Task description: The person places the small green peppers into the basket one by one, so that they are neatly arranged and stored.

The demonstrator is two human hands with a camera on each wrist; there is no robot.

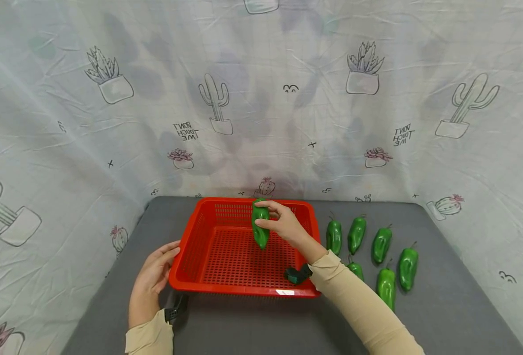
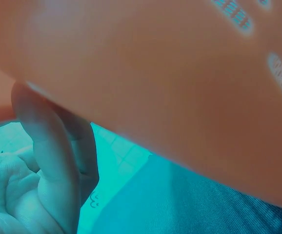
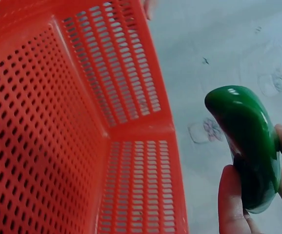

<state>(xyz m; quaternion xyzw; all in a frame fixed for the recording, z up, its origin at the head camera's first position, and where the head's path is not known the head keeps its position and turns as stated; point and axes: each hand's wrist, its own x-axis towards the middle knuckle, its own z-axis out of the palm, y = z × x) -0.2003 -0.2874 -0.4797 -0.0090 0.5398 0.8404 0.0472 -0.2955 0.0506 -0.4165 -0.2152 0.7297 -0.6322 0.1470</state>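
Note:
My right hand [image 1: 288, 229] pinches a glossy green pepper [image 1: 260, 229] between thumb and fingers. This pepper hangs upright over the red plastic basket [image 1: 234, 286], near its back wall. In the right wrist view the same pepper [image 3: 248, 141] is seen close, with fingertips on both its sides. My left hand [image 1: 154, 270] holds the basket's left rim, its fingers at the edge. The left wrist view has the fingers [image 2: 50, 141] bent against the basket's outer wall [image 2: 155, 83]. The part of the basket floor in sight shows no pepper.
Several more green peppers [image 1: 381, 244] lie on the grey table [image 1: 447, 305] right of the basket, some partly behind my right sleeve [image 1: 359, 305]. A cloth printed with cacti [image 1: 288, 113] hangs behind and at both sides of the table.

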